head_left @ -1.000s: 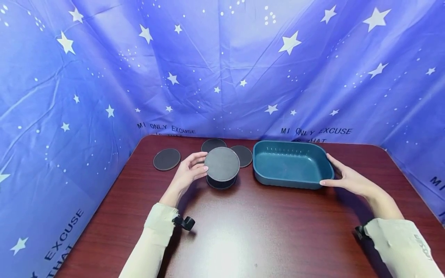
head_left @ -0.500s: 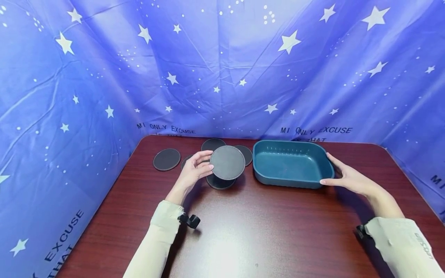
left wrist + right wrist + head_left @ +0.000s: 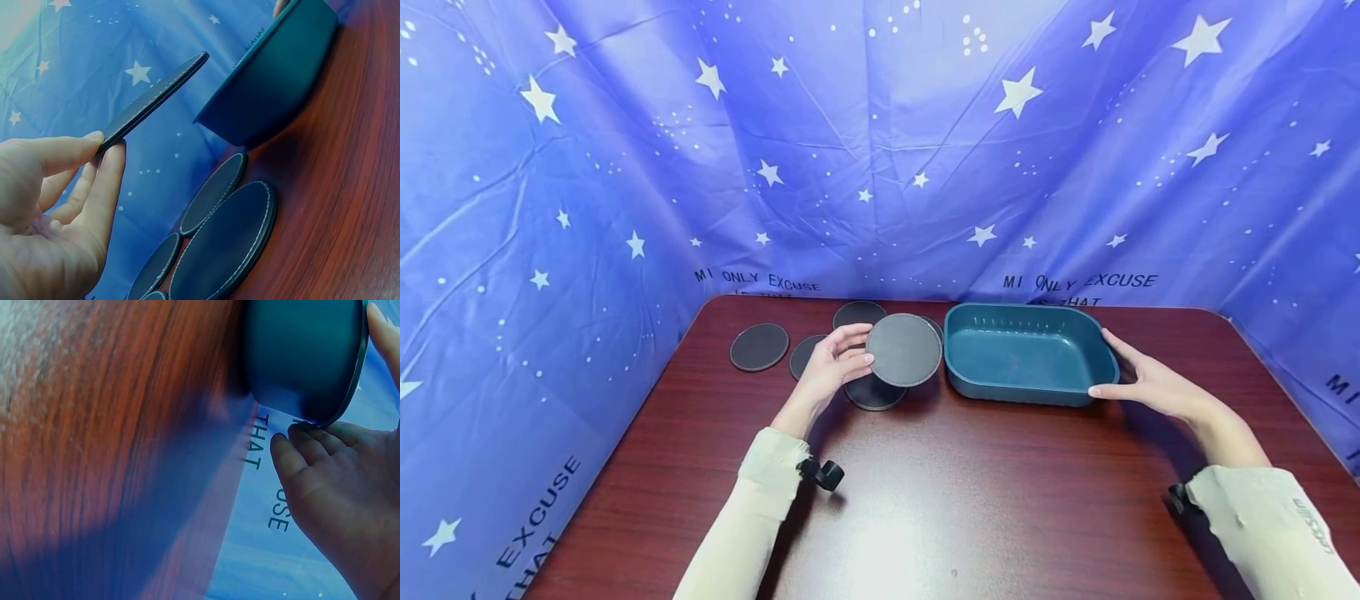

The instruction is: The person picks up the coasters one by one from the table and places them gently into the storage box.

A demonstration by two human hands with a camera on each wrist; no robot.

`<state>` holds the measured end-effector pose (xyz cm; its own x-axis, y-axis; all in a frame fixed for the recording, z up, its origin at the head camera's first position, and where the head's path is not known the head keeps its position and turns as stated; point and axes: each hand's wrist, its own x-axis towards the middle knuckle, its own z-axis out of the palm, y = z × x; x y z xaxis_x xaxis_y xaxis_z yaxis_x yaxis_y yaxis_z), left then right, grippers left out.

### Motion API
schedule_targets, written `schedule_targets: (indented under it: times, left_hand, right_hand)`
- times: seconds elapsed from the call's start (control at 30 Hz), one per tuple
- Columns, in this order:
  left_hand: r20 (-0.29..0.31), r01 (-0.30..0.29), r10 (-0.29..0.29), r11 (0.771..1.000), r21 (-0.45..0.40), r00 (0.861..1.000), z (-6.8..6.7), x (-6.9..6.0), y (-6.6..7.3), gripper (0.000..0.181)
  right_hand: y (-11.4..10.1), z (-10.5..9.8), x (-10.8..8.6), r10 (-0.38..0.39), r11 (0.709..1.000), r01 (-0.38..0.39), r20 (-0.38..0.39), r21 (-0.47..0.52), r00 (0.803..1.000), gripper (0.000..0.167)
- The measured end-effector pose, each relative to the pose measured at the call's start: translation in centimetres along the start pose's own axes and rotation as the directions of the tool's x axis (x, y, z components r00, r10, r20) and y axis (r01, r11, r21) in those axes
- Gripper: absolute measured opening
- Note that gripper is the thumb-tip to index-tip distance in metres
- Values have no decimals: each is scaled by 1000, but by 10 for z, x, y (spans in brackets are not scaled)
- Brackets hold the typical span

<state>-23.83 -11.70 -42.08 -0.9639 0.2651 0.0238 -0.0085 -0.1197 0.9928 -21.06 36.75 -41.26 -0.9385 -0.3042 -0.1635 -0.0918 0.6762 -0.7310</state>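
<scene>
The held coaster (image 3: 904,350) has shifted rightward toward the tray (image 3: 1021,397). The left grip (image 3: 829,367) pinches its edge, above the tabletop (image 3: 1000,483) and apart from the tray; the right grip (image 3: 1142,382), spread wide, touches the tray's right end. A firm pinch should limit drooping; steady right-hand contact should prevent sliding.
</scene>
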Motion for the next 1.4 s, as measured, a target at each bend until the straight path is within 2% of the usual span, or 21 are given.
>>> schedule_targets:
  times: [0.9,1.4]
  left_hand:
    - [-21,20,-21,997,-70,1000,42,22,0,52]
    - [-21,16,-18,993,-115,1000,58,31,1,51]
  right_hand:
    - [1,0,0,2,999,-2,10,32,1000,105]
    - [0,-1,1,-16,1000,16,8,12,1000,105]
